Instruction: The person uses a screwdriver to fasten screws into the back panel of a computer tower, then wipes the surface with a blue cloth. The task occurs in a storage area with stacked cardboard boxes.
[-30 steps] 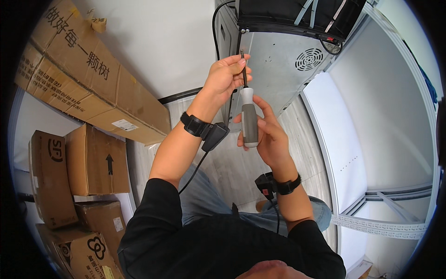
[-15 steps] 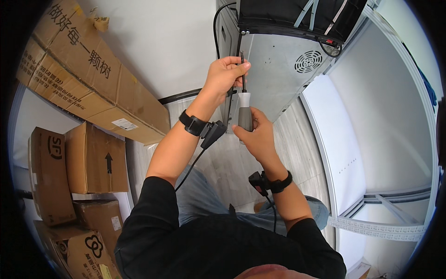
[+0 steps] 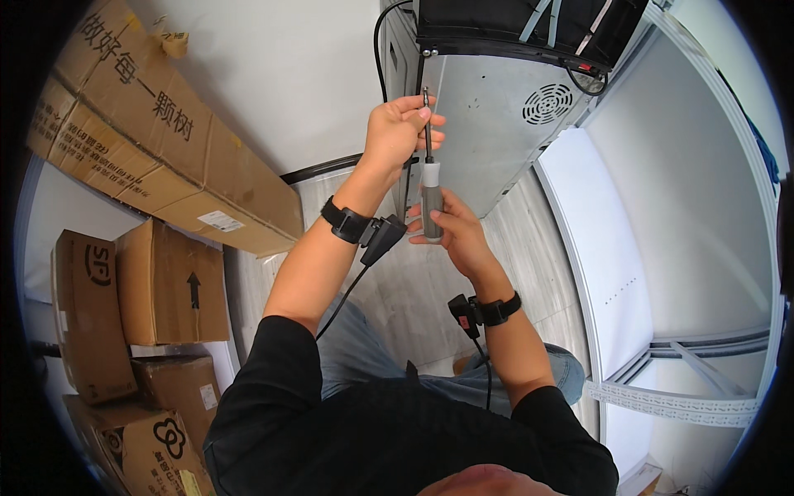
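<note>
The right hand [image 3: 461,238] grips the screwdriver [image 3: 432,198] by its six-o'clock handle, while the left hand [image 3: 392,139] pinches its shaft toward twelve o'clock, probably for steadiness.

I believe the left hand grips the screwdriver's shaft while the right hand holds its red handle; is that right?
Not quite: the head view shows a grey and white handle, not red. The left hand does grip the shaft, the right hand the handle.

Cabinet [image 3: 480,140] blocks beyond the screwdriver [image 3: 432,195]; room opens right (before shelf [image 3: 597,231]).
</note>
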Demonstrator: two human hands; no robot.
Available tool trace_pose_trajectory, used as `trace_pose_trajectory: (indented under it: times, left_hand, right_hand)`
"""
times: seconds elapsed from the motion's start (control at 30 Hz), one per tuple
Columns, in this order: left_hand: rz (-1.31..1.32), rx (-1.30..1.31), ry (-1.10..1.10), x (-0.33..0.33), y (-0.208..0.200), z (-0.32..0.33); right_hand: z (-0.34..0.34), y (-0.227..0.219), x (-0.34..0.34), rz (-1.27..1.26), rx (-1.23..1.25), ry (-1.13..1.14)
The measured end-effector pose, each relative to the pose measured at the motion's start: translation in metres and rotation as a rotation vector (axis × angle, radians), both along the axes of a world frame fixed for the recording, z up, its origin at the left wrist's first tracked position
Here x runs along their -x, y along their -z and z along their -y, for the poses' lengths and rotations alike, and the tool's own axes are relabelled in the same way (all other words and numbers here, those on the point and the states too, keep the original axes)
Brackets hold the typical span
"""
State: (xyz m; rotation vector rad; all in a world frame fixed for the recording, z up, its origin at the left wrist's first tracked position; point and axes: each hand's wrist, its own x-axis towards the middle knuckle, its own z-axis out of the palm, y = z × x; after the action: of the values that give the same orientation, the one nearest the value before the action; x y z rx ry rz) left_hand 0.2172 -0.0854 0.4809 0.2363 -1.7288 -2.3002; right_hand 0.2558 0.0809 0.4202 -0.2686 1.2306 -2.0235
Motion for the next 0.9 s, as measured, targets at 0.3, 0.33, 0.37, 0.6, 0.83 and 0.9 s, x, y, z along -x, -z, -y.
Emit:
trace_pose_trajectory:
  times: [0.3, 0.33, 0.37, 0.6, 0.83, 0.9]
  left_hand:
    - [0.034, 0.191, -0.065, 0.001, 0.005, 0.001]
    - [0.034, 0.189, -0.063, 0.001, 0.005, 0.001]
    - [0.033, 0.186, -0.060, 0.001, 0.003, 0.001]
    - [0.024, 0.077, -0.032, -0.002, 0.001, 0.003]
    - [0.027, 0.158, -0.052, -0.002, -0.002, -0.002]
    - [0.028, 0.312, -0.097, -0.003, -0.006, -0.004]
  right_hand:
    - [0.011, -0.001, -0.009, -0.368, -0.379, 0.173]
    - [0.010, 0.000, -0.009, -0.354, -0.356, 0.165]
    - [0.009, 0.001, -0.008, -0.339, -0.334, 0.157]
    - [-0.005, 0.000, 0.002, 0.080, 0.238, -0.107]
    - [0.006, 0.022, -0.003, -0.128, -0.062, 0.168]
    - [0.009, 0.025, -0.005, -0.224, -0.096, 0.185]
